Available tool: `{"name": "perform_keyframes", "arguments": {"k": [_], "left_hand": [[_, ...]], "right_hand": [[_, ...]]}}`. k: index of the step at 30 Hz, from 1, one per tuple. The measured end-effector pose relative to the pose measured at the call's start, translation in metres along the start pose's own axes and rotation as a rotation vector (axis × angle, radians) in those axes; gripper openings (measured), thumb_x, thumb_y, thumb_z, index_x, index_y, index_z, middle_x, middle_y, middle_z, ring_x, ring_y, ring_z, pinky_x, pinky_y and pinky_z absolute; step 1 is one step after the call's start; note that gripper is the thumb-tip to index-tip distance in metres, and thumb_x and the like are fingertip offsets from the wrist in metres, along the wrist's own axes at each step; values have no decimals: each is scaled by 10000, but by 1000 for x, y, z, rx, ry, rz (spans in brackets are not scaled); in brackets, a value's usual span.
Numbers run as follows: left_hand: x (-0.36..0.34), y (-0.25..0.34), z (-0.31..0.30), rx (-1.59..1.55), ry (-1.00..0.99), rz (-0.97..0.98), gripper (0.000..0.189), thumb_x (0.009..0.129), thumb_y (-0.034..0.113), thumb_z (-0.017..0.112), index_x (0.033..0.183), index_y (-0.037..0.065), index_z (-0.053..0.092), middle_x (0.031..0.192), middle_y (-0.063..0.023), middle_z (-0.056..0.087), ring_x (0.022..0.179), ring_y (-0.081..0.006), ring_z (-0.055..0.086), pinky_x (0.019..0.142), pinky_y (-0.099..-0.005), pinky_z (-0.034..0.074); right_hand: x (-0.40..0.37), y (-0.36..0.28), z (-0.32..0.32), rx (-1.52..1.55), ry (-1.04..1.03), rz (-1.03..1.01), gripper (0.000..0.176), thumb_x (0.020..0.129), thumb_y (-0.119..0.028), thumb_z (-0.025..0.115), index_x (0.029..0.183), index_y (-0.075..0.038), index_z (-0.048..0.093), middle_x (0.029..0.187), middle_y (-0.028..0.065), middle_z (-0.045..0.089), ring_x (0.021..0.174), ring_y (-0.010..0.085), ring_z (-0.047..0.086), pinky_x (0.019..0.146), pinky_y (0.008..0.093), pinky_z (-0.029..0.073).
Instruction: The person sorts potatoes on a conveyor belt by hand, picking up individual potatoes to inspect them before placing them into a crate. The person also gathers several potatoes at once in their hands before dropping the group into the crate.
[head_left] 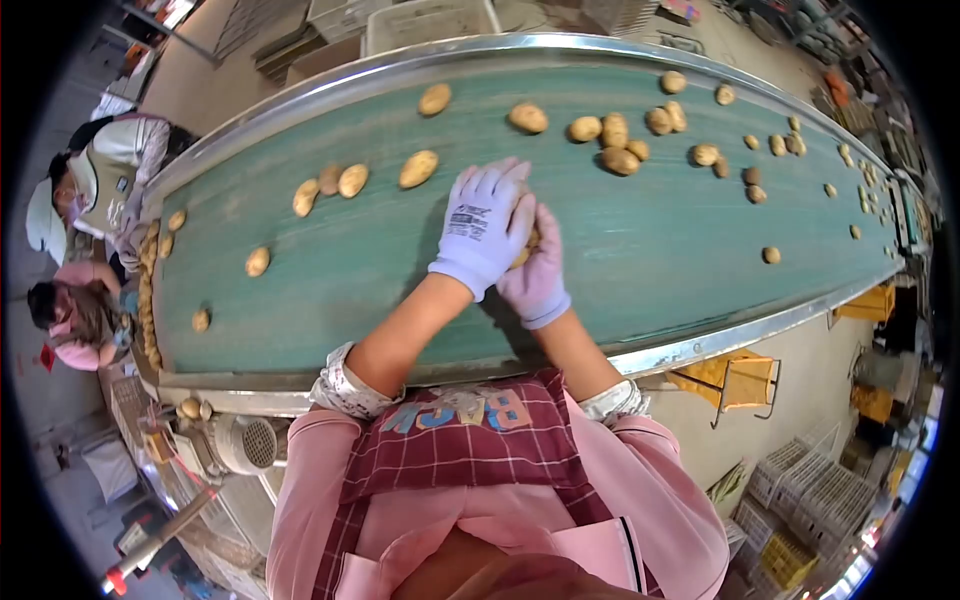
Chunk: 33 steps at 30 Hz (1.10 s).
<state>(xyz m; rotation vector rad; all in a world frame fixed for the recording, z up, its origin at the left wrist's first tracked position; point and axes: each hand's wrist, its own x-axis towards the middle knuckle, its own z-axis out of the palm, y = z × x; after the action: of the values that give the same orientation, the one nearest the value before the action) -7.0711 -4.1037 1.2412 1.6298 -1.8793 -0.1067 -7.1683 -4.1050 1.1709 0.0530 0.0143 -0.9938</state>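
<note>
Both my hands wear pale lilac gloves and meet over the middle of the green belt. A potato (527, 248) is cupped between them, mostly hidden by the fingers. My left hand (478, 225), with dark print on the glove's back, curls over it from the left. Against its other side, my right hand (537, 272) is closed from below right. Loose potatoes lie just beyond my hands, among them a long one (418, 169) to the left and a rounder one (528, 118) farther back.
The green conveyor belt (350, 270) has metal side rails (690, 335). More potatoes (620, 161) are scattered toward the right, and a row (147, 300) lines the left end. Two people (85, 310) are at that end. A yellow chair-like item (722, 382) stands below the right rail.
</note>
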Motion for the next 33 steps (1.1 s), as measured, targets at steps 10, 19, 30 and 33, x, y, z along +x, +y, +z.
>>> {"name": "perform_keyframes", "arguments": {"k": [10,19,30,33], "left_hand": [[131,35,17,-453,-60,-28,362,979,281,539,1239,39,611,1108,-229,658,1050,-391,620,946,-446,482],[154,14,173,397,-482,594,390,910,200,578,1280,79,592,1195,-103,633,1044,-274,634,969,-400,491],[88,89,91,-1449,-3,-479,544,1045,455,427,1353,9,471,1266,-117,571,977,-141,591,900,-311,473],[81,123,97,-1436,160,-538,438,1040,323,456,1361,25,463,1290,-119,548,993,-138,583,875,-295,473]], "right_hand": [[-11,-77,36,53,-212,-28,493,1002,-315,532,1449,-150,407,1455,119,463,1319,331,492,1053,546,458],[-21,-154,34,223,-116,-90,540,972,-412,530,1454,-191,428,1492,151,421,1381,422,400,1034,646,415],[-20,-194,34,147,6,-94,526,959,-447,509,1403,-170,446,1451,171,452,1292,351,507,1050,608,420],[-25,-203,39,75,30,-151,509,975,-441,481,1379,-132,463,1434,163,468,1275,333,506,1079,544,414]]}}
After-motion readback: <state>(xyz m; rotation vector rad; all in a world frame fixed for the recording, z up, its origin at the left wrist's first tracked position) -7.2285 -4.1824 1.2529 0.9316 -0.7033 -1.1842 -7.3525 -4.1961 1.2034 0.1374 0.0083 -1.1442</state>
